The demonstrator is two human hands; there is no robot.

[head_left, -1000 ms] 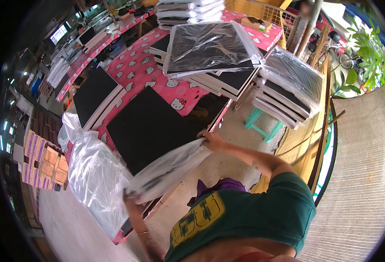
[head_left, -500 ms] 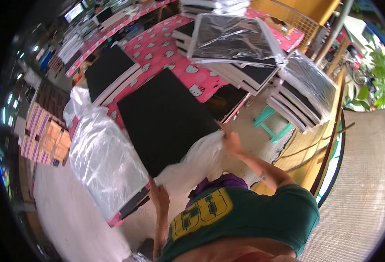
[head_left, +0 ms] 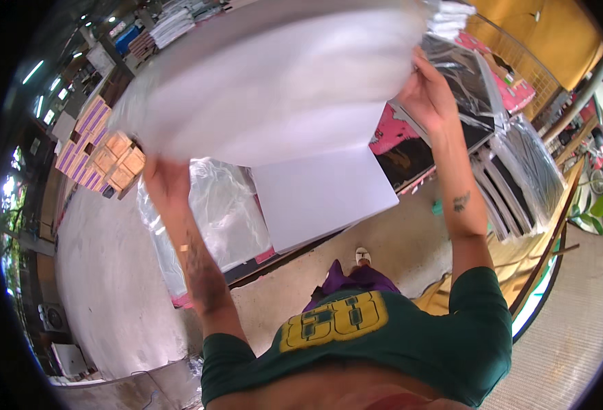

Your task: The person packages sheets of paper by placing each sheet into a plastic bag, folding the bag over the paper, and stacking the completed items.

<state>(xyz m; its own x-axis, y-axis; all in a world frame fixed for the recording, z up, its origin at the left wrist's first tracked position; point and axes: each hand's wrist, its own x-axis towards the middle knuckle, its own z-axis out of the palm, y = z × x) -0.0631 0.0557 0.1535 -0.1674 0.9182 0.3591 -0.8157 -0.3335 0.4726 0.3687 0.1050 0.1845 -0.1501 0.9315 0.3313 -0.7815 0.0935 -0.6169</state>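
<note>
Both my hands are raised, holding a large whitish sheet [head_left: 281, 82] by its two near corners. It is smeared by motion, with see-through plastic at its left edge; I cannot tell whether it is a board or film. My left hand [head_left: 166, 183] is closed on the left corner, its fingertips partly hidden. At the right corner, my right hand [head_left: 428, 96] pinches the edge. Below the sheet, a flat white panel [head_left: 322, 198] lies on the table, its far part covered. A clear plastic-wrapped pile [head_left: 223, 205] sits to its left.
Plastic-wrapped black boards [head_left: 462, 75] are stacked at the right, with another wrapped stack [head_left: 520, 178] beyond the table corner. A pink patterned cloth [head_left: 389, 131] shows beside the panel. Wooden blocks [head_left: 117, 164] are piled at the left. A yellow sheet [head_left: 554, 34] hangs far right.
My hands have risen from the near edge of the black board and moved apart, lifting the whitish sheet. The black face is out of sight, and a white panel shows on the table.
</note>
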